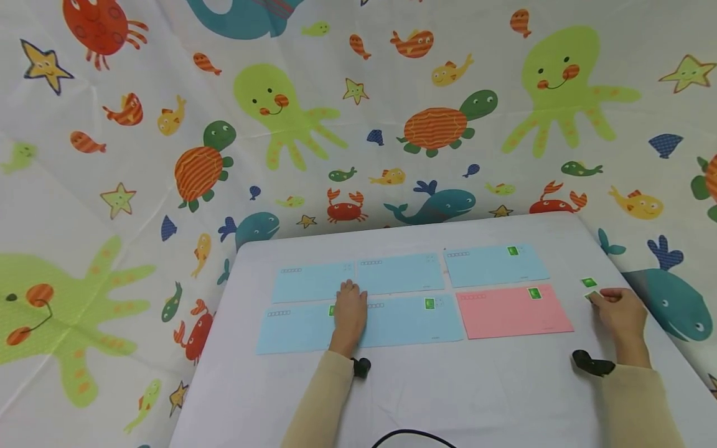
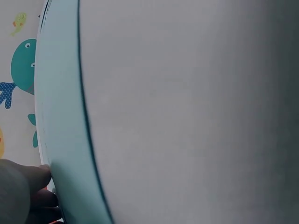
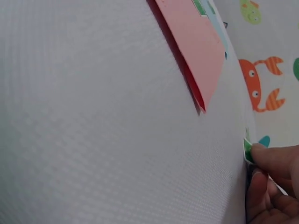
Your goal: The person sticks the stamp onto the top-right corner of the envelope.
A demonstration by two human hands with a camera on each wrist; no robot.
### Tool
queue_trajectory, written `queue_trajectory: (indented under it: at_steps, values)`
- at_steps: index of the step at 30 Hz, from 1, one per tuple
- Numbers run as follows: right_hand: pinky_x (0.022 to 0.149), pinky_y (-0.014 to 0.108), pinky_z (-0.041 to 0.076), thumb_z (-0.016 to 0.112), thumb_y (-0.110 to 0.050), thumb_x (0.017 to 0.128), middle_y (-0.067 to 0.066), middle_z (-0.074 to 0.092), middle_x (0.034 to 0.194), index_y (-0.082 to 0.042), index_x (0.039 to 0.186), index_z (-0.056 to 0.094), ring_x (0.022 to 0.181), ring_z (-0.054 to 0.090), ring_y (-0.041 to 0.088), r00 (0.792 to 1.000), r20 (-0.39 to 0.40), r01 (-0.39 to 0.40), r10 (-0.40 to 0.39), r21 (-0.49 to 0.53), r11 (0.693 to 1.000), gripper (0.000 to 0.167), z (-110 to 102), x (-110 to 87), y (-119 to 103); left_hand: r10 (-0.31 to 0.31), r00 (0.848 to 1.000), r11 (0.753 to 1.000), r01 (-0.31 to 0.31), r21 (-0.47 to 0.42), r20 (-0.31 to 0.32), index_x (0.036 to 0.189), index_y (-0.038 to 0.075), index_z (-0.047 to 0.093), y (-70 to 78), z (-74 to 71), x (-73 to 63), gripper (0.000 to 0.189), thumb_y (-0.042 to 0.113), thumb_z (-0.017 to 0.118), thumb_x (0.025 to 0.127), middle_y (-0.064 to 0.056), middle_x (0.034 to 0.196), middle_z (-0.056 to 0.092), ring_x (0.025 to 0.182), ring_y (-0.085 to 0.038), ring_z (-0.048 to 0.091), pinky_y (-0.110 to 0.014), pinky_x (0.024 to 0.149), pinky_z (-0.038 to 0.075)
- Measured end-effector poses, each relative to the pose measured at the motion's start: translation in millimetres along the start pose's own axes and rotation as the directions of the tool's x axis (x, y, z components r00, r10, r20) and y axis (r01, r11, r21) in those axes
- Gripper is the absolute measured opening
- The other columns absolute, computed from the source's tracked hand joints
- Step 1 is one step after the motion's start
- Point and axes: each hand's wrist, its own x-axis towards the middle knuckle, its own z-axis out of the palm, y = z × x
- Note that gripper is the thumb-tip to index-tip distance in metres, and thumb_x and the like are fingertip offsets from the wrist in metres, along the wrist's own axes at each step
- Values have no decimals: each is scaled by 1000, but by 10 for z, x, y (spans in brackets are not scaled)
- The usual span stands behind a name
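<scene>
In the head view my left hand [image 1: 351,314] lies over the inner ends of the lower-left blue envelope [image 1: 297,333] and lower-middle blue envelope [image 1: 411,330]. Its fingertips reach the upper-left blue envelope [image 1: 310,287], which bears no green stamp. A green stamp on the lower-left envelope is partly covered by this hand. At the right, my right hand [image 1: 623,314] pinches a small green stamp [image 3: 247,150] between thumb and fingers, low over the table. Just beyond it lies another loose green stamp [image 1: 589,282].
The upper-middle blue envelope [image 1: 400,277] carries no green stamp. Stamped are the upper-right blue envelope [image 1: 487,270] and the pink envelope [image 1: 506,317]. A black cable [image 1: 414,431] curves at the white table's [image 1: 465,392] front. Behind hangs a sea-animal curtain [image 1: 358,143].
</scene>
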Motion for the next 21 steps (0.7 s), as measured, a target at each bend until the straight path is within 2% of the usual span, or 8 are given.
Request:
queue_trajectory:
  at_steps: [4,7,12,17,21]
  values:
    - [55,18,38,49,-25,104,29,52,122,9,141,44,96,52,32,1000,4,-13,13,29,1000,50,0,-25,-30,-12,999,999,11,42,44,125,-13,63,6,-21,21,42,22,58,101,-28,141,56,138,-39,50,-53,114,42]
    - [49,12,42,48,-26,105,26,54,121,7,144,43,83,54,17,1000,13,-17,17,56,998,51,-5,-43,-52,-12,996,995,3,95,86,127,-12,62,24,-41,36,43,23,57,102,-27,143,55,139,-38,50,-51,114,42]
    - [49,11,46,48,-25,105,20,56,116,5,145,42,60,52,-5,999,26,-29,27,121,992,51,6,-52,-98,-4,992,991,-12,133,123,127,-12,62,57,-88,38,42,21,58,102,-27,142,56,139,-38,50,-49,113,43]
    - [51,13,51,51,-27,104,6,55,105,2,144,42,55,58,-8,999,22,-28,24,194,981,50,46,-42,-177,17,992,985,-39,168,129,128,-12,61,60,-110,32,43,22,56,102,-27,142,56,138,-37,51,-47,113,44]
    - [54,12,52,53,-29,103,3,54,104,1,144,42,57,57,-9,1000,25,7,-12,189,982,52,76,-47,-275,30,992,976,-56,209,125,128,-12,61,47,-102,37,44,24,56,103,-26,142,57,137,-36,53,-45,111,46]
